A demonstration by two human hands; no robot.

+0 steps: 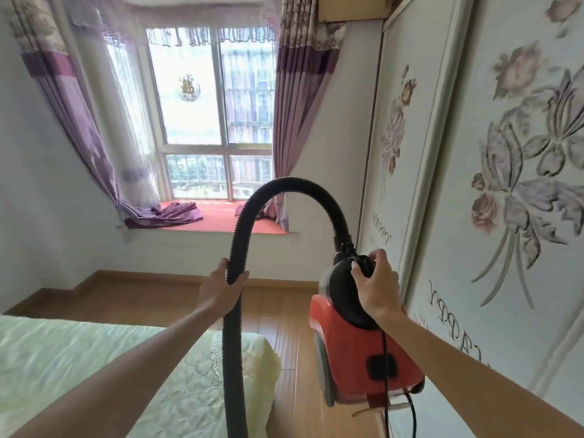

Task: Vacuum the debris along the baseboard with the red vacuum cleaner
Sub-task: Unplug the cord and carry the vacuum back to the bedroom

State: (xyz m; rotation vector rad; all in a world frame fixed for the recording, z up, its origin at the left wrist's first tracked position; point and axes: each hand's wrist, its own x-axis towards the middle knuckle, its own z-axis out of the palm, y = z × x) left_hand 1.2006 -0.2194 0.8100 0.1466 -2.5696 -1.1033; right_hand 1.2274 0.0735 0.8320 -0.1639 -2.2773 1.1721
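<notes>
Both grips hold: left grip (221, 290) wraps the hose (234, 358), right grip (376, 287) carries the red vacuum cleaner (350, 352) (aloft); lower it toward the baseboard (142, 277).

- right hand (377, 286) grips black top handle of red vacuum cleaner (357, 352), body held up off wooden floor (284, 311)
- left hand (221, 290) curled round black ribbed hose (284, 197), which arches up from vacuum front and drops down past bed (94, 358) (lower end out of frame)
- black power cord (385, 358) hangs down vacuum's side
- wardrobe doors (505, 184) with flower relief on right, just beside vacuum
- window (211, 121) with purple curtains (297, 105) ahead, baseboard (142, 276) under it
</notes>
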